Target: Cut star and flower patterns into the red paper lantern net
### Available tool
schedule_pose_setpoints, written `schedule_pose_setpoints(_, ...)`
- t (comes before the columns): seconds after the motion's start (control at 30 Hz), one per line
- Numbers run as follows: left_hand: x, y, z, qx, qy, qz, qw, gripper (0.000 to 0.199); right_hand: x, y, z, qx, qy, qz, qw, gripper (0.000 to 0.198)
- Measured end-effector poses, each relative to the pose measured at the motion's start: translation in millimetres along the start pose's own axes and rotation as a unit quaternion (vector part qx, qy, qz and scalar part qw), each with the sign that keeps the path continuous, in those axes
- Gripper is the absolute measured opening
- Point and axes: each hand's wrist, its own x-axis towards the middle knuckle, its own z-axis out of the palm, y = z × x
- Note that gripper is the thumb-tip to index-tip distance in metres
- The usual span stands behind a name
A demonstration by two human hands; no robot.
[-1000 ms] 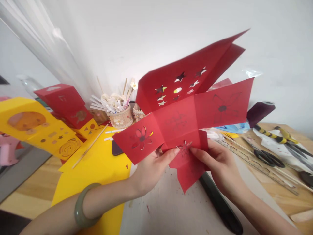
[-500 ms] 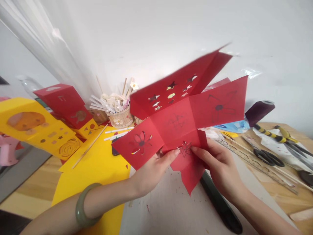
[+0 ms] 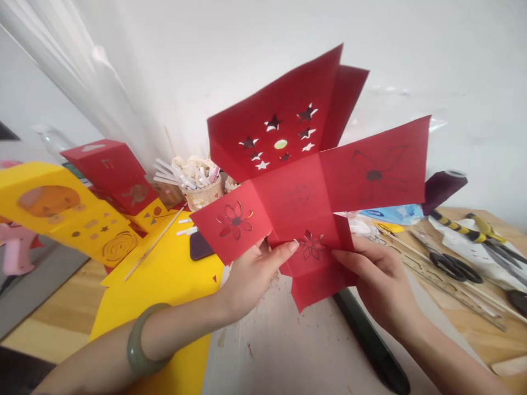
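Since a moment ago, the cross-shaped sheet of folded red paper has been swinging upright, its star-punched flap now standing tall toward the upper middle of the frame instead of leaning right. I am holding it up in the centre of the frame, above the pale work mat. It is creased into square panels: one with cut-out stars around a small oval, one at left with a cut-out flower, one at right with a drawn flower, and a lower one with a small cut star-flower. I am pinching that lower panel with my left hand, thumb lying on the front, fingers curled behind. I am gripping its right edge with my right hand, fingers narrowly closed on the paper.
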Motion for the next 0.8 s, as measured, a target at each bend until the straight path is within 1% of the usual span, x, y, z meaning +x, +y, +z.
schedule_pose_setpoints(0.13,1.2,2.1,2.4,-0.035,-0.012,0.03,0.999,0.022,-0.6,2.2,-0.2,0.019,0.002,0.001,1.0,0.016)
schedule_pose_setpoints(0.23,2.6,3.4,3.5,-0.041,-0.013,0.046,0.998,0.021,-0.9,2.1,0.5,0.033,0.007,0.022,0.999,0.012)
schedule_pose_setpoints(0.33,4.2,3.3,4.0,-0.045,-0.013,0.057,0.997,0.019,-1.9,0.9,1.5,0.029,0.013,0.036,0.999,0.012)
schedule_pose_setpoints(0.5,5.8,2.4,4.6,-0.048,-0.02,0.074,0.996,0.018,-3.0,-1.2,2.4,0.026,0.002,0.028,0.999,0.014)
schedule_pose_setpoints(0.7,5.4,6.2,2.7,-0.046,-0.005,0.068,0.997,0.018,-1.9,-6.2,-0.8,0.019,-0.029,0.002,0.999,0.021)
schedule_pose_setpoints(0.8,5.1,9.4,2.8,-0.044,-0.001,0.069,0.997,0.02,-2.1,-7.2,1.6,-0.009,-0.013,-0.006,1.0,0.02)
